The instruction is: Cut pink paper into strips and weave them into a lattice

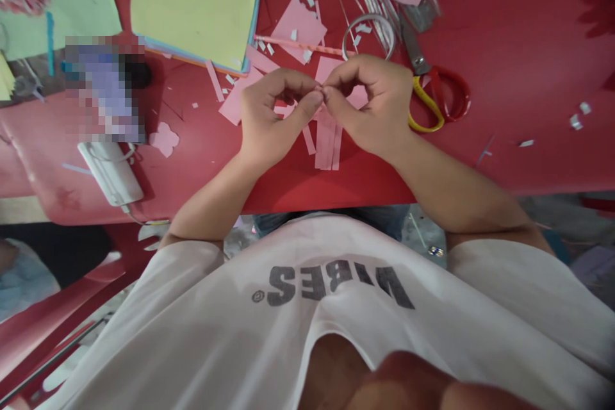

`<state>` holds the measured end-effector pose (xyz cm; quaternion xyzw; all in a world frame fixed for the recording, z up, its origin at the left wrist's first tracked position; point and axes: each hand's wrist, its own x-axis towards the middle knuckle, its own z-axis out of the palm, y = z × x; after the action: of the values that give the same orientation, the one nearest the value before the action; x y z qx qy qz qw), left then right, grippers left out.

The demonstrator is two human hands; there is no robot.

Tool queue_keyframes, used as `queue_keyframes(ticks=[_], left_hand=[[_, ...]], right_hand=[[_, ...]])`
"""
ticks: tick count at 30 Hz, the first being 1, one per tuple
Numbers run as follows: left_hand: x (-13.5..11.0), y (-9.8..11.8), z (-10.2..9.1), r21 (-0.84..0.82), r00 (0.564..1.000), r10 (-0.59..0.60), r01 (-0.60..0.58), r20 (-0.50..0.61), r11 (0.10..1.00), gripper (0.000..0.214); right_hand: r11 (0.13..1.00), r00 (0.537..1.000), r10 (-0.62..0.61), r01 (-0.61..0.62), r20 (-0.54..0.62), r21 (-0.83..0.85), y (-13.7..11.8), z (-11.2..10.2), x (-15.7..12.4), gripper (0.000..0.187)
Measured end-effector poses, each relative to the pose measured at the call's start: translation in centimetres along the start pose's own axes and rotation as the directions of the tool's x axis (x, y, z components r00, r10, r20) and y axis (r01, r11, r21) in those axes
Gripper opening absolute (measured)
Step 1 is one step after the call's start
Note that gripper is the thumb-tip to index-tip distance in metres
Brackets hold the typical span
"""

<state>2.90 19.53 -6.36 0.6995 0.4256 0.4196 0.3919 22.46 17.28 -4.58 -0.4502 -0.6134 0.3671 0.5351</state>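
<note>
We're pinching pink paper strip (319,86), left grip (273,118) and right grip (368,106) narrow; squeezing hard risks tearing it.

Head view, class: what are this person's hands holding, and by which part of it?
The left hand and right hand pinch a cut pink paper fringe at its top end, between their fingertips; its strips hang free below.
</note>
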Motion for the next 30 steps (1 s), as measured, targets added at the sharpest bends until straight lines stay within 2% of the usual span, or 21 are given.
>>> queue_keyframes(ticks=[4,7,12,19,25,27,30], left_hand=[[0.3,0.1,-0.4,0.055,0.997,0.078,-0.078,0.007,0.995,0.047],[0.5,0.2,-0.8,0.087,0.994,0.104,-0.106,0.027,0.991,0.043],[0.5,0.4,-0.9,0.096,0.994,0.112,-0.113,0.014,0.989,0.046],[0.3,1.3,-0.8,0.107,0.999,0.035,-0.035,0.002,0.994,0.037],[0.2,2.2,-0.7,0.092,0.994,0.104,-0.101,-0.029,0.991,0.022],[0.2,1.9,-0.6,0.069,0.993,0.118,-0.116,-0.024,0.991,0.025],[0.4,1.0,-0.6,0.035,0.998,0.063,-0.063,-0.001,0.997,0.038]], right_hand=[[0.979,0.988,-0.15,0.152,0.028,-0.136,0.6,0.0,0.2,0.029],[0.961,0.977,-0.206,0.211,0.048,-0.179,0.7,-0.1,0.3,0.032],[0.961,0.985,-0.147,0.165,0.095,-0.224,0.7,-0.4,0.2,0.029],[0.963,0.987,-0.101,0.129,0.127,-0.238,0.9,-0.3,-0.2,0.028],[0.971,0.99,-0.07,0.096,0.121,-0.22,0.5,-0.2,-0.2,0.023],[0.976,0.993,-0.045,0.067,0.11,-0.207,0.4,-0.2,-0.1,0.023],[0.983,0.995,-0.061,0.073,0.077,-0.166,0.2,-0.2,0.1,0.019]])
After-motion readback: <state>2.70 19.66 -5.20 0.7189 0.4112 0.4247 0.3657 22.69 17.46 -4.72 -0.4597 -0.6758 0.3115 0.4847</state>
